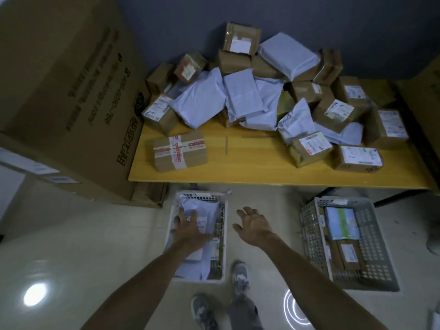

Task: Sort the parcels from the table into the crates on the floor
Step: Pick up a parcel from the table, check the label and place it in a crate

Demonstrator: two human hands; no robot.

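A heap of brown cardboard boxes and pale blue-grey poly bags [245,96] covers the back of the yellow table [250,167]. One taped brown box [180,151] lies alone near the table's front left. On the floor stands a white crate [222,236] holding poly bags. My left hand [188,225] hovers over it with fingers spread on or just above a bag [207,210]; I cannot tell whether it touches. My right hand [253,222] hangs open between the two crates, holding nothing. A grey crate [309,234] at the right holds cardboard boxes.
A very large cardboard carton [71,91] stands at the left, against the table's end. More cardboard shows at the right edge [426,96]. My two shoes [240,277] are on the shiny floor just below the white crate. A dark wall runs behind the table.
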